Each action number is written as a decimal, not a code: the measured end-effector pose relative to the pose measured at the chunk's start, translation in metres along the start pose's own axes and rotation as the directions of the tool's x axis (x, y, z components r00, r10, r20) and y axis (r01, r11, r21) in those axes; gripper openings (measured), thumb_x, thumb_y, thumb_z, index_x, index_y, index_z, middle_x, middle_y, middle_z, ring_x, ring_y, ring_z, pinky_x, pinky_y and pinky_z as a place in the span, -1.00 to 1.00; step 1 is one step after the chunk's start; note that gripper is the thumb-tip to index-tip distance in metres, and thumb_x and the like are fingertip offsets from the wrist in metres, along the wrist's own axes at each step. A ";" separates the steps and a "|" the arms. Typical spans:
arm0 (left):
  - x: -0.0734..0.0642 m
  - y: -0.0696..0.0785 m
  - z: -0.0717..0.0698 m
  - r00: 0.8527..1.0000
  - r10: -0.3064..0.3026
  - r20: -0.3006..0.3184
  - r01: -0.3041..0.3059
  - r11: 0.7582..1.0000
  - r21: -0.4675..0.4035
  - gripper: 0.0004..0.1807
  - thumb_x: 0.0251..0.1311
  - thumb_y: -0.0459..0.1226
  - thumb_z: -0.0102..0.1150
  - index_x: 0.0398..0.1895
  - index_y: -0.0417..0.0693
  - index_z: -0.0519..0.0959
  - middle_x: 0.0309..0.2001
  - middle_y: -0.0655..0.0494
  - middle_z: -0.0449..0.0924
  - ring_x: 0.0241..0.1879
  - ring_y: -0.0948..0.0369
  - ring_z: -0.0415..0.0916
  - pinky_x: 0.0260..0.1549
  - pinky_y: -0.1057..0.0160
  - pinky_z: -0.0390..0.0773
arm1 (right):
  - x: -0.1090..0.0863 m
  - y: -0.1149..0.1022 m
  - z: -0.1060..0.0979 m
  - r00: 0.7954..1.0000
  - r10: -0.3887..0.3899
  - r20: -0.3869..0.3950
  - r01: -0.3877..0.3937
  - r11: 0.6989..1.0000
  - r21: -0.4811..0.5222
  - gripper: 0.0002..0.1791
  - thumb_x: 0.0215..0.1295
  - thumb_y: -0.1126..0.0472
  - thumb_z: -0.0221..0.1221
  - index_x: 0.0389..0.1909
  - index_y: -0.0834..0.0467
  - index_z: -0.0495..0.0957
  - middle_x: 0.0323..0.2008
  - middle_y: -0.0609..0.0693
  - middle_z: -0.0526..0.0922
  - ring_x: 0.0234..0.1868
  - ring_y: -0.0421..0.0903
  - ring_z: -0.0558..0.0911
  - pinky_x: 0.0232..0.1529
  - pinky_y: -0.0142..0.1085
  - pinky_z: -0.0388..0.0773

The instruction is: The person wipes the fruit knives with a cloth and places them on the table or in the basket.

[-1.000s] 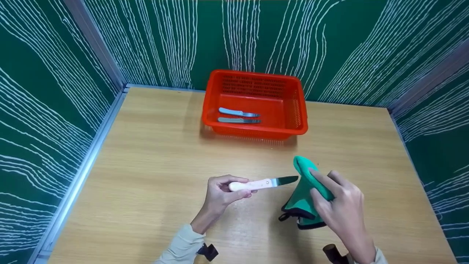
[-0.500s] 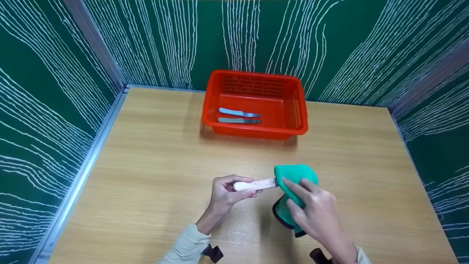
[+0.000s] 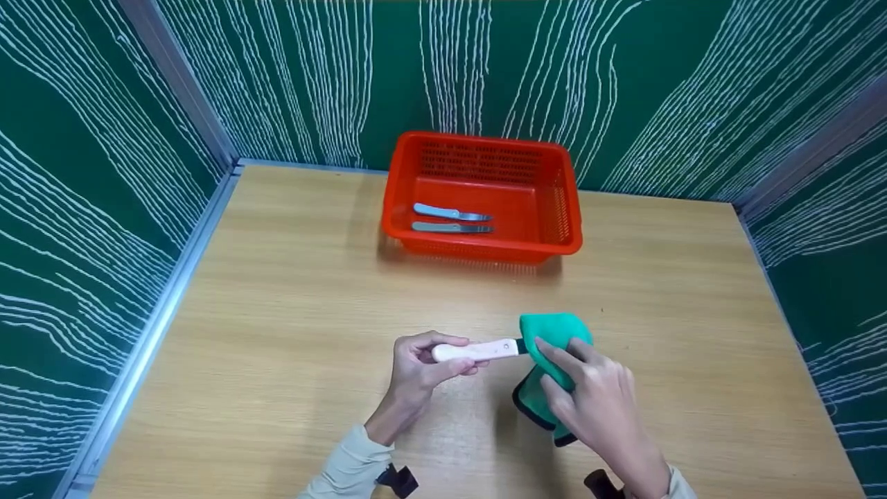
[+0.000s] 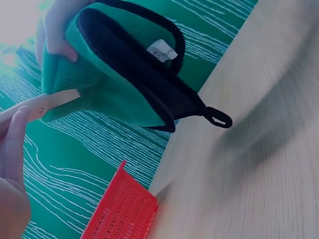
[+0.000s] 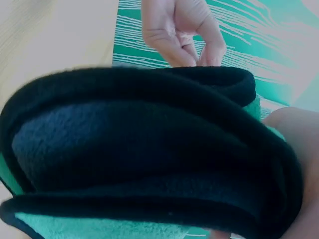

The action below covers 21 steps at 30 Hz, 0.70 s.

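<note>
My left hand (image 3: 410, 378) pinches the pale pink handle of a small knife (image 3: 493, 350), its blade pointing right. A folded green cloth with black edging (image 3: 563, 331) is in the grip of my right hand (image 3: 599, 391) and covers most of the blade in the head view; only a short stretch by the handle shows. In the left wrist view, part of the knife's blade (image 4: 64, 97) shows bare against the cloth (image 4: 112, 99), whose black loop hangs free. The cloth's dark folds (image 5: 124, 84) fill much of the right wrist view, with the left hand (image 5: 182, 25) behind.
Behind both hands stands a red plastic basket (image 3: 485, 244) near the green back wall. Inside it lie two knives, one with a light blue handle (image 3: 436, 211) and one with a greyish handle (image 3: 435, 226). Green panels border the wooden table (image 3: 291, 291).
The cloth has come left and down over the blade, which was bare in the earliest frame. Since the middle frame, the left hand and knife have shifted slightly left.
</note>
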<state>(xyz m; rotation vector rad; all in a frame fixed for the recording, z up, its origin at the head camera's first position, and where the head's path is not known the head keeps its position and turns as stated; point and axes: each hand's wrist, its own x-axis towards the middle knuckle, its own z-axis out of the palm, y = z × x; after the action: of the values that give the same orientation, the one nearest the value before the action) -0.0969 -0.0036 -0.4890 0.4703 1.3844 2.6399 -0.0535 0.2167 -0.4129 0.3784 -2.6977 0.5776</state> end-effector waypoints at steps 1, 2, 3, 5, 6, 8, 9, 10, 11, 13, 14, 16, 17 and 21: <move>0.000 0.000 -0.001 1.000 0.004 0.003 -0.004 1.000 -0.005 -0.60 -0.07 -0.54 0.33 -0.21 -0.74 0.45 -0.29 -0.44 0.59 -0.36 -0.26 0.61 -0.39 0.07 0.69 | 0.000 0.001 0.000 1.000 0.008 -0.001 -0.008 1.000 -0.001 -0.59 -0.08 0.34 0.31 -0.10 0.09 0.69 -0.48 0.00 0.51 -0.71 -0.22 0.29 -0.73 -0.47 0.27; 0.000 0.000 -0.001 1.000 0.010 0.006 -0.010 1.000 -0.012 -0.60 -0.07 -0.55 0.32 -0.21 -0.75 0.45 -0.29 -0.43 0.59 -0.36 -0.27 0.61 -0.39 0.07 0.69 | 0.000 0.002 0.000 1.000 0.015 -0.003 -0.015 1.000 0.000 -0.59 -0.08 0.34 0.31 -0.10 0.10 0.69 -0.47 0.02 0.52 -0.71 -0.22 0.30 -0.72 -0.47 0.28; -0.001 0.001 -0.002 1.000 0.015 0.006 -0.015 1.000 -0.019 -0.60 -0.07 -0.55 0.32 -0.21 -0.75 0.44 -0.29 -0.43 0.60 -0.37 -0.26 0.62 -0.40 0.08 0.69 | 0.000 0.003 0.000 1.000 0.019 -0.009 -0.019 1.000 0.001 -0.59 -0.08 0.35 0.31 -0.10 0.11 0.69 -0.48 0.03 0.52 -0.71 -0.21 0.29 -0.73 -0.46 0.27; 0.000 0.001 -0.003 1.000 0.030 0.006 -0.030 0.999 -0.037 -0.60 -0.09 -0.57 0.31 -0.22 -0.77 0.42 -0.30 -0.41 0.61 -0.38 -0.20 0.64 -0.41 0.09 0.69 | 0.000 0.006 0.000 0.999 0.026 -0.020 -0.026 1.000 0.002 -0.60 -0.08 0.36 0.30 -0.11 0.12 0.70 -0.49 0.04 0.53 -0.72 -0.21 0.29 -0.73 -0.45 0.26; 0.000 0.001 -0.003 0.999 0.037 0.006 -0.037 0.998 -0.041 -0.60 -0.09 -0.58 0.30 -0.22 -0.78 0.42 -0.31 -0.40 0.61 -0.39 -0.16 0.65 -0.41 0.09 0.69 | 0.001 0.007 0.001 0.999 0.025 -0.030 -0.025 1.000 0.003 -0.60 -0.08 0.36 0.29 -0.11 0.12 0.70 -0.50 0.05 0.53 -0.73 -0.22 0.28 -0.74 -0.45 0.25; 0.000 0.002 -0.004 0.999 0.047 0.008 -0.047 0.998 -0.048 -0.61 -0.09 -0.59 0.29 -0.23 -0.79 0.42 -0.33 -0.37 0.62 -0.39 -0.14 0.66 -0.42 0.09 0.69 | 0.001 0.010 0.001 0.999 0.029 -0.046 -0.029 1.000 0.005 -0.61 -0.08 0.37 0.27 -0.12 0.13 0.70 -0.52 0.05 0.53 -0.73 -0.21 0.27 -0.74 -0.44 0.24; 0.000 0.002 -0.005 0.999 0.050 0.010 -0.050 0.998 -0.050 -0.62 -0.09 -0.59 0.28 -0.23 -0.78 0.42 -0.33 -0.36 0.62 -0.39 -0.13 0.66 -0.41 0.09 0.69 | 0.001 0.012 0.001 0.998 0.032 -0.053 -0.032 0.999 0.006 -0.61 -0.08 0.37 0.27 -0.13 0.13 0.70 -0.52 0.05 0.53 -0.72 -0.21 0.27 -0.74 -0.43 0.23; 0.000 0.003 -0.005 0.999 0.051 0.011 -0.050 0.997 -0.051 -0.62 -0.08 -0.59 0.28 -0.23 -0.78 0.42 -0.34 -0.35 0.62 -0.39 -0.13 0.66 -0.41 0.09 0.69 | 0.001 0.013 0.000 0.998 0.034 -0.060 -0.034 0.999 0.005 -0.61 -0.08 0.37 0.26 -0.13 0.13 0.70 -0.52 0.07 0.54 -0.72 -0.20 0.28 -0.73 -0.43 0.24; 0.000 0.004 -0.005 0.999 0.052 0.012 -0.052 0.997 -0.052 -0.63 -0.08 -0.59 0.28 -0.23 -0.77 0.43 -0.34 -0.35 0.62 -0.40 -0.12 0.66 -0.42 0.09 0.69 | 0.002 0.014 0.000 0.997 0.036 -0.065 -0.036 0.999 0.007 -0.61 -0.08 0.38 0.26 -0.13 0.13 0.70 -0.51 0.07 0.55 -0.72 -0.20 0.29 -0.73 -0.43 0.25; 0.000 0.005 -0.006 0.998 0.055 0.021 -0.053 0.997 -0.052 -0.64 -0.07 -0.59 0.28 -0.23 -0.77 0.43 -0.33 -0.37 0.61 -0.39 -0.13 0.66 -0.41 0.09 0.69 | 0.002 0.017 0.000 0.996 0.035 -0.077 -0.034 0.999 0.012 -0.62 -0.08 0.39 0.25 -0.14 0.14 0.70 -0.52 0.05 0.53 -0.72 -0.21 0.29 -0.73 -0.42 0.24; -0.001 0.006 -0.007 0.998 0.055 0.024 -0.054 0.997 -0.049 -0.64 -0.07 -0.59 0.28 -0.23 -0.76 0.44 -0.33 -0.39 0.61 -0.39 -0.14 0.66 -0.41 0.09 0.69 | 0.002 0.019 -0.001 0.996 0.033 -0.086 -0.032 0.999 0.015 -0.62 -0.08 0.39 0.25 -0.15 0.15 0.71 -0.52 0.05 0.53 -0.72 -0.22 0.28 -0.73 -0.43 0.24; -0.001 0.007 -0.008 0.998 0.061 0.031 -0.060 0.998 -0.035 -0.65 -0.07 -0.59 0.29 -0.24 -0.76 0.44 -0.32 -0.43 0.60 -0.39 -0.14 0.66 -0.42 0.08 0.69 | 0.002 0.022 0.000 0.994 0.019 -0.104 -0.017 1.000 0.022 -0.63 -0.09 0.40 0.23 -0.16 0.17 0.71 -0.55 0.01 0.49 -0.73 -0.24 0.26 -0.75 -0.44 0.22; -0.001 0.007 -0.008 0.997 0.067 0.037 -0.067 0.997 -0.026 -0.66 -0.07 -0.59 0.29 -0.24 -0.75 0.45 -0.32 -0.44 0.59 -0.39 -0.14 0.66 -0.42 0.08 0.69 | 0.001 0.023 0.000 0.993 0.013 -0.116 -0.010 1.000 0.026 -0.64 -0.09 0.40 0.22 -0.18 0.18 0.71 -0.57 -0.01 0.46 -0.73 -0.25 0.25 -0.76 -0.44 0.20; -0.001 0.009 -0.010 0.993 0.094 0.068 -0.095 0.995 0.015 -0.67 -0.08 -0.60 0.29 -0.25 -0.74 0.46 -0.32 -0.45 0.60 -0.40 -0.13 0.66 -0.42 0.07 0.69 | 0.001 0.030 -0.001 0.983 -0.007 -0.185 0.016 0.999 0.048 -0.65 -0.13 0.40 0.19 -0.24 0.20 0.72 -0.61 -0.06 0.39 -0.72 -0.25 0.25 -0.77 -0.44 0.18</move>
<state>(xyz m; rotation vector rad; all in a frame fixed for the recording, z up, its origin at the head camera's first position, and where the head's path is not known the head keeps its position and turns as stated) -0.0992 -0.0168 -0.4877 0.6361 1.4013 2.6601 -0.0639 0.2435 -0.4220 0.3354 -2.5059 0.6436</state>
